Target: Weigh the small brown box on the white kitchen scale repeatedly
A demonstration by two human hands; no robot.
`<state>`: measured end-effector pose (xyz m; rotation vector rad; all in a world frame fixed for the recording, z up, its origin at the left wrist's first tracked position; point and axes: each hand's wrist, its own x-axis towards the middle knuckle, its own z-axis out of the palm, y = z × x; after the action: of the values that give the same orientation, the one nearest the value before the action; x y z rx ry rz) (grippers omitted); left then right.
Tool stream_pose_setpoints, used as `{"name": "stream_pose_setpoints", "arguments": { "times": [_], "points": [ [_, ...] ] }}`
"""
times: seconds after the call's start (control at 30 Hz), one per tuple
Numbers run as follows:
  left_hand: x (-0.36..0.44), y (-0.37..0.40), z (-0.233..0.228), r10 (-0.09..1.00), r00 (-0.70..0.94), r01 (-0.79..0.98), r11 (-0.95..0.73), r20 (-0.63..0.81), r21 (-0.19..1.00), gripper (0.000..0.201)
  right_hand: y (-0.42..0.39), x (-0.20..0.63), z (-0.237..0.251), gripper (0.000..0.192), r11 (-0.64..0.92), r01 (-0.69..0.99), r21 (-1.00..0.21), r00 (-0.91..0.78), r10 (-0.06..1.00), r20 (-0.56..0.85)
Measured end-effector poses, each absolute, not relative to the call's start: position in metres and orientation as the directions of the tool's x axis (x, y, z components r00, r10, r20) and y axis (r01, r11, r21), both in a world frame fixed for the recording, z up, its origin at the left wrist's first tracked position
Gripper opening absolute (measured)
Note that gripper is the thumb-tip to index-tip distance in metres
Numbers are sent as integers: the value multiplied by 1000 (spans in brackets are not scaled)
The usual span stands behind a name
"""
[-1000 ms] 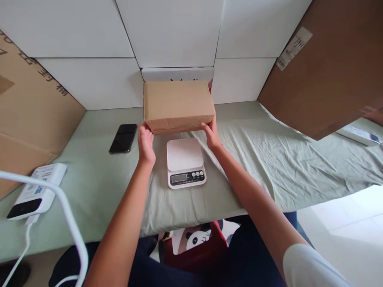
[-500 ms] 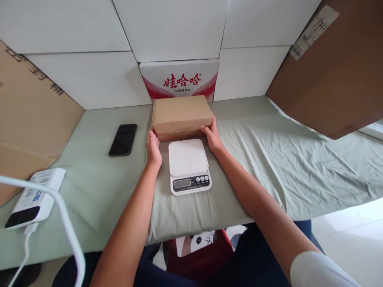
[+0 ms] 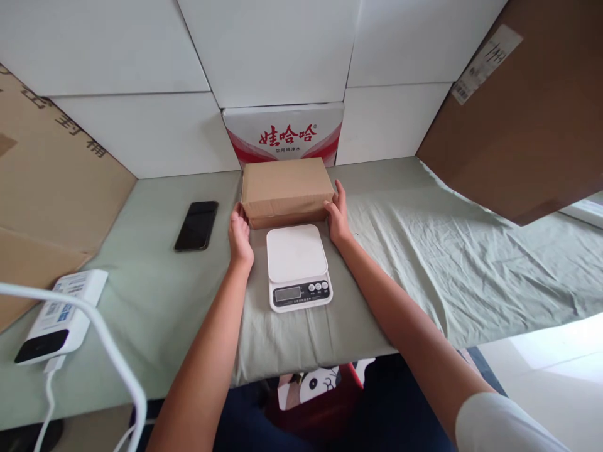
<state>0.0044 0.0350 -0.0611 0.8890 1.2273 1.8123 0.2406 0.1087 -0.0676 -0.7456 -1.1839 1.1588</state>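
Observation:
A closed brown cardboard box (image 3: 285,182) rests on the green cloth, just behind a white kitchen scale (image 3: 298,254). My left hand (image 3: 241,238) is closed against the box's left end, with its fingertips partly hidden at the corner. At the right front corner, my right hand (image 3: 338,216) still touches the box with its thumb, while one finger stands up a little off the side. Nothing lies on the scale's platform, and its dark display faces me without readable digits. Both forearms reach past the scale, one on each side.
A black phone (image 3: 196,226) lies to the left. Farther left is a white device (image 3: 63,317) with a white cable (image 3: 106,333). White boxes (image 3: 132,135) and a red-lettered carton (image 3: 287,132) form the back wall. Large cardboard panels (image 3: 513,119) flank the cloth-covered table (image 3: 475,263).
My right thumb has drawn back toward the box's corner, and a finger has lifted from its side. The box keeps its place behind the scale. The whole view has shifted slightly.

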Motion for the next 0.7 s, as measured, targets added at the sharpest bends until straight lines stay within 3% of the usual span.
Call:
{"name": "stream_pose_setpoints", "arguments": {
  "times": [0.7],
  "points": [
    [7, 30, -63, 878, -458, -182, -244, 138, 953, 97, 105, 241, -64, 79, 262, -276, -925, -43, 958, 284]
  ]
}}
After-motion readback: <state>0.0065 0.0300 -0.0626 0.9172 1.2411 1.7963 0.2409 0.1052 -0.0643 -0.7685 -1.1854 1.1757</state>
